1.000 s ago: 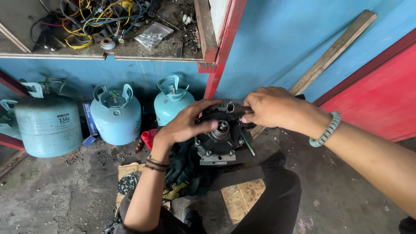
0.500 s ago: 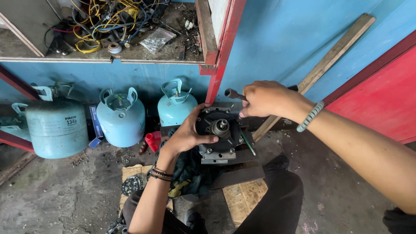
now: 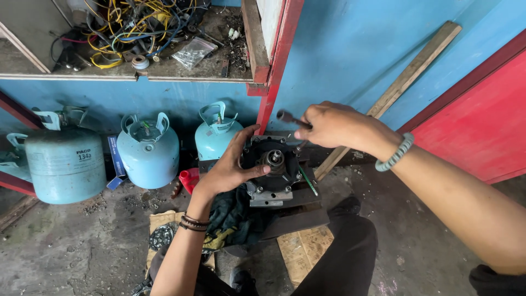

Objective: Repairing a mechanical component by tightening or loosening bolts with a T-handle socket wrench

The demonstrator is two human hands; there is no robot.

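On the person's lap, a dark round compressor (image 3: pixel 274 167) faces upward, shaft toward the camera. Left hand (image 3: pixel 233 164) grips its rim. Right hand (image 3: pixel 334 125) closes around a metal tool (image 3: pixel 289 118), lying roughly level, pointing left.

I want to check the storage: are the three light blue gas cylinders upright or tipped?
Upright. All three gas cylinders stand on the floor with their handle collars on top.

Three pale blue gas cylinders (image 3: pixel 148 151) lined up along the blue wall (image 3: pixel 350 49) around 9 o'clock. Shelf (image 3: pixel 164 77) up at 11 is a mess of yellow wires (image 3: pixel 123 24). Wooden plank (image 3: pixel 405 82) leaning at 1 o'clock, red panel (image 3: pixel 482 120) at 3.
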